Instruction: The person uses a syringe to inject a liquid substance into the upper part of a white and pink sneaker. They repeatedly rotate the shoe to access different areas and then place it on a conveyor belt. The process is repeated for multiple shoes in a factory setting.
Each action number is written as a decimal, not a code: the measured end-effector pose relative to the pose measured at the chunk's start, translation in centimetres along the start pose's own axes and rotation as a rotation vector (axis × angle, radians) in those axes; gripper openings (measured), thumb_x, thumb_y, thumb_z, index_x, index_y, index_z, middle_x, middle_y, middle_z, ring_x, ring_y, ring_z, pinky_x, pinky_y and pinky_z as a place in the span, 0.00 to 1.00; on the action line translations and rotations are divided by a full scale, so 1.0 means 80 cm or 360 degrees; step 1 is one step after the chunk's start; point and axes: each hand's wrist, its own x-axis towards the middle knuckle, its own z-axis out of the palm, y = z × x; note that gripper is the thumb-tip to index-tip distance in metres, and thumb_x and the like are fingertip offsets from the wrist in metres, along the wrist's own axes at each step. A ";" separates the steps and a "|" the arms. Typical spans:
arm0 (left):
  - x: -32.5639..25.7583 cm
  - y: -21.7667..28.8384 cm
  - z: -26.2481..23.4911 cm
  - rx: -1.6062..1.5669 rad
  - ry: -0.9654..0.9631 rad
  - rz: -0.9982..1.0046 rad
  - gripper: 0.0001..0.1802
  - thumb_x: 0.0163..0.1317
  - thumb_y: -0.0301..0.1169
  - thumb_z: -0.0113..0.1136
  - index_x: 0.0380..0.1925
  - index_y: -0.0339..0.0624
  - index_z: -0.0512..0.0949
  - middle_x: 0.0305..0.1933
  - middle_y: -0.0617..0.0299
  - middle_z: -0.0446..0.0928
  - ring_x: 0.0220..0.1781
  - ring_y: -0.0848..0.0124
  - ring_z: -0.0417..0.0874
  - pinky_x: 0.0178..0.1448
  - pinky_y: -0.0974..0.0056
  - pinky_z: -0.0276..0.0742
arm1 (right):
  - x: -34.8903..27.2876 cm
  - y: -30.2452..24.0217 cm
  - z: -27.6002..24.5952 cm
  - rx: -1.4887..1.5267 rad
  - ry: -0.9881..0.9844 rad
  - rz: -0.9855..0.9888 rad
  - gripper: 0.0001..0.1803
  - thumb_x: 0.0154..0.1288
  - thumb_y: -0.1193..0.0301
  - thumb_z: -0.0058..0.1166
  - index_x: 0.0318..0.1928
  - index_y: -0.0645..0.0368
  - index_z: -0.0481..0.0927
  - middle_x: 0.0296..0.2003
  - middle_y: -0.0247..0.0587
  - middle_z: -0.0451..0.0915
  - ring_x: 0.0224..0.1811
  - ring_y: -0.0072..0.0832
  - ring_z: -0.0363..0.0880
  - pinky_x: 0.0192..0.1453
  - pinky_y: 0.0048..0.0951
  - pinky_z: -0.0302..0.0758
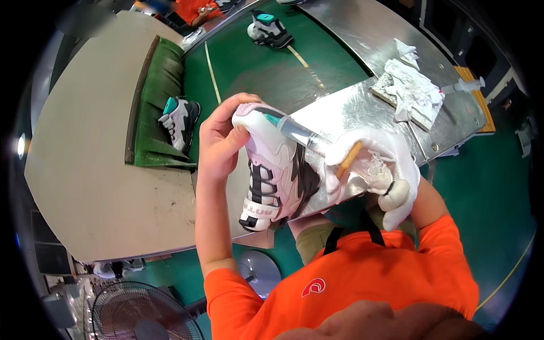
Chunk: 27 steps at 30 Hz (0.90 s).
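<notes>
A white, pale-pink and black sneaker (272,170) is held up tilted in front of me, its strapped toe end pointing down. My left hand (222,139) grips its upper end, thumb on the near side and fingers behind. My right hand (368,156) wears a white glove and is closed around a clear syringe (300,135). The syringe's green tip (271,118) meets the sneaker near its upper edge. A tan stick (349,158) also lies within the gloved hand, beside frayed white threads. A white padded bulb bound with a dark band (394,195) hangs at that hand.
A metal table (334,110) carries crumpled white cloths (413,93) and another syringe (463,86). Beyond it, a green conveyor belt (238,62) bears a sneaker (271,31). Another sneaker (180,123) sits by green curtain flaps (153,107). A fan (144,311) stands lower left.
</notes>
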 end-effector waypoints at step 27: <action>0.065 0.006 0.146 0.0615 -0.0398 -0.0178 0.47 0.47 0.33 0.80 0.64 0.38 0.61 0.50 0.54 0.79 0.52 0.68 0.80 0.57 0.64 0.75 | -0.051 -0.032 -0.004 -0.0763 0.1199 -0.0603 0.42 0.47 0.85 0.62 0.65 0.59 0.61 0.52 0.45 0.74 0.57 0.42 0.80 0.57 0.34 0.79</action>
